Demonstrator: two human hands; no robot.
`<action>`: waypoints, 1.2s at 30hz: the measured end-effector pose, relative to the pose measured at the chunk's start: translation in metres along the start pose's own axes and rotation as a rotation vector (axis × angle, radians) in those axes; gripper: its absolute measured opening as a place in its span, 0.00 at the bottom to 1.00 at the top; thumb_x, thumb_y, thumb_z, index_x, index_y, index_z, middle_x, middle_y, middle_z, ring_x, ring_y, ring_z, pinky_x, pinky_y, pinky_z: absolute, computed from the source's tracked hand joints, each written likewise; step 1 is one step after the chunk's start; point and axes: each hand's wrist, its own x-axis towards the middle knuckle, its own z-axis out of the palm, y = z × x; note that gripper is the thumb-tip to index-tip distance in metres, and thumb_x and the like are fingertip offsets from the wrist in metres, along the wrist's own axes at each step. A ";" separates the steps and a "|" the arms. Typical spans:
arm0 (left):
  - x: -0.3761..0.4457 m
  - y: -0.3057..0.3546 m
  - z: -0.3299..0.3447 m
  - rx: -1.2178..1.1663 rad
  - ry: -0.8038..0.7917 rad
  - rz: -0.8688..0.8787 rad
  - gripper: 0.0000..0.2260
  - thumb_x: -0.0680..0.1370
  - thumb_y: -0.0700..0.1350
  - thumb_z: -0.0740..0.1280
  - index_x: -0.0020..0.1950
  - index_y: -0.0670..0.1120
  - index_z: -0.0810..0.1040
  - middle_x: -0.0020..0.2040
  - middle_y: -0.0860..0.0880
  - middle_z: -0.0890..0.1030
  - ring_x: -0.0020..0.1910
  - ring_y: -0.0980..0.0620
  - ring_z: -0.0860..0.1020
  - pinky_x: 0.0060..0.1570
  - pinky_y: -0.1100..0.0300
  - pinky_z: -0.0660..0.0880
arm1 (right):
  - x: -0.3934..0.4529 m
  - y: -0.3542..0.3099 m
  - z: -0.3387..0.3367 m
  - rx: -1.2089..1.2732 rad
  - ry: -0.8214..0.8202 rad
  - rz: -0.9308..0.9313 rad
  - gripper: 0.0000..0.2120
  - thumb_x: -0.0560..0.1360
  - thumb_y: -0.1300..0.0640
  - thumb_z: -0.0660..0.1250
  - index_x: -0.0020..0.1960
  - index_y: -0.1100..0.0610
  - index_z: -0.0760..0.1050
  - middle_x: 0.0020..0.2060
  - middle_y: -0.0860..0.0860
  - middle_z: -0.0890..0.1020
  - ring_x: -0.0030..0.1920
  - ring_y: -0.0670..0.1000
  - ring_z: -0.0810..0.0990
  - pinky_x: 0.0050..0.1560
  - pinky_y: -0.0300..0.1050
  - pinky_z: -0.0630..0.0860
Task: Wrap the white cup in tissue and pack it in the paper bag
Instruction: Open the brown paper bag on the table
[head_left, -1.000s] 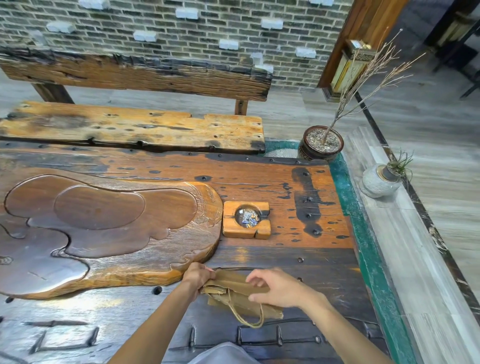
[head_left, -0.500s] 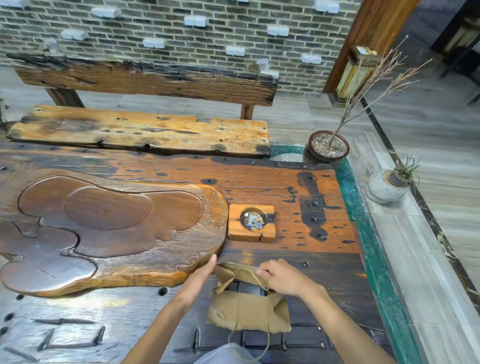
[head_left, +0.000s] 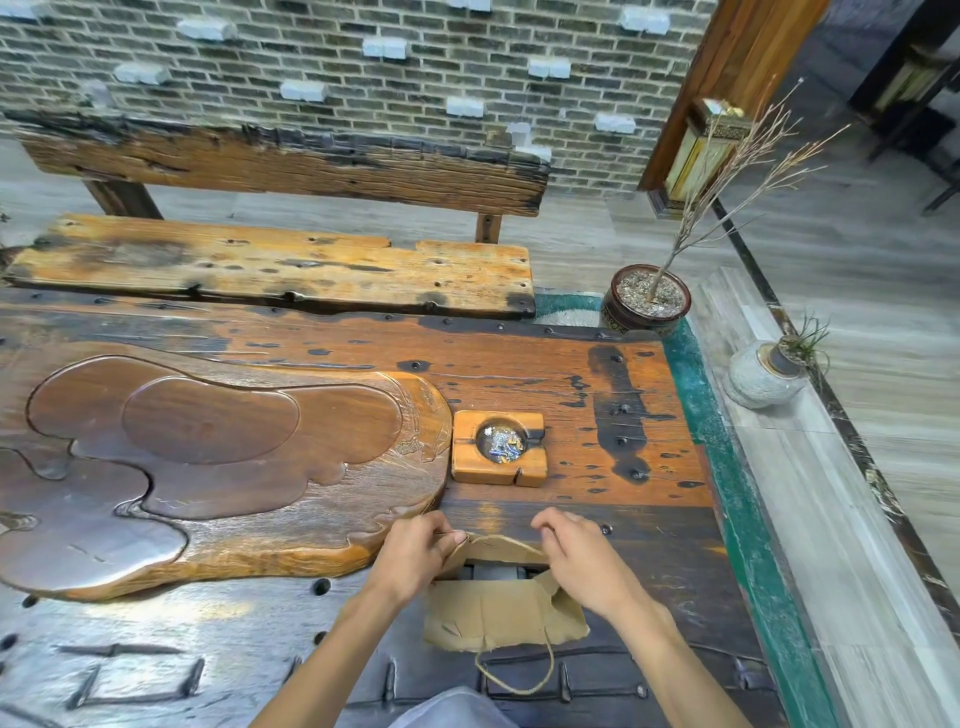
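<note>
A brown paper bag (head_left: 493, 613) with a twine handle (head_left: 514, 675) stands on the dark wooden table near its front edge. Its mouth is pulled open, and a pale grey shape shows inside; I cannot tell what it is. My left hand (head_left: 415, 556) pinches the bag's left rim. My right hand (head_left: 576, 556) pinches the right rim. The two hands hold the mouth apart. No white cup or tissue shows in view.
A carved wooden tea tray (head_left: 208, 467) fills the table's left half. A small wooden ashtray (head_left: 498, 447) sits just beyond the bag. A potted dry branch (head_left: 647, 301) and a round stone vase (head_left: 763, 374) stand right, past the green table edge (head_left: 737, 493). A wooden bench (head_left: 270, 270) lies behind.
The folded bag has been unfolded and stood up. Both hands moved from clutching it flat to pulling its rim apart, so the mouth now gapes open.
</note>
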 end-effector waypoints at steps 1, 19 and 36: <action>0.001 -0.001 0.001 0.002 0.005 0.010 0.10 0.77 0.51 0.68 0.38 0.49 0.74 0.30 0.53 0.76 0.31 0.57 0.72 0.32 0.64 0.66 | -0.008 -0.002 -0.002 -0.048 0.096 -0.001 0.12 0.82 0.60 0.54 0.58 0.53 0.74 0.53 0.45 0.77 0.57 0.46 0.72 0.55 0.39 0.71; -0.008 -0.001 -0.001 -0.132 -0.137 -0.028 0.08 0.78 0.52 0.68 0.45 0.49 0.82 0.40 0.47 0.85 0.38 0.56 0.79 0.40 0.66 0.73 | 0.033 -0.033 0.075 -0.249 -0.486 0.055 0.15 0.81 0.56 0.53 0.60 0.60 0.74 0.59 0.62 0.80 0.59 0.63 0.79 0.51 0.51 0.73; -0.035 0.014 0.030 -0.049 0.127 -0.181 0.33 0.70 0.34 0.66 0.73 0.46 0.60 0.56 0.48 0.56 0.55 0.47 0.65 0.58 0.62 0.68 | 0.042 -0.028 0.074 -0.390 -0.548 0.154 0.54 0.66 0.40 0.76 0.79 0.40 0.41 0.78 0.55 0.58 0.77 0.60 0.62 0.72 0.58 0.66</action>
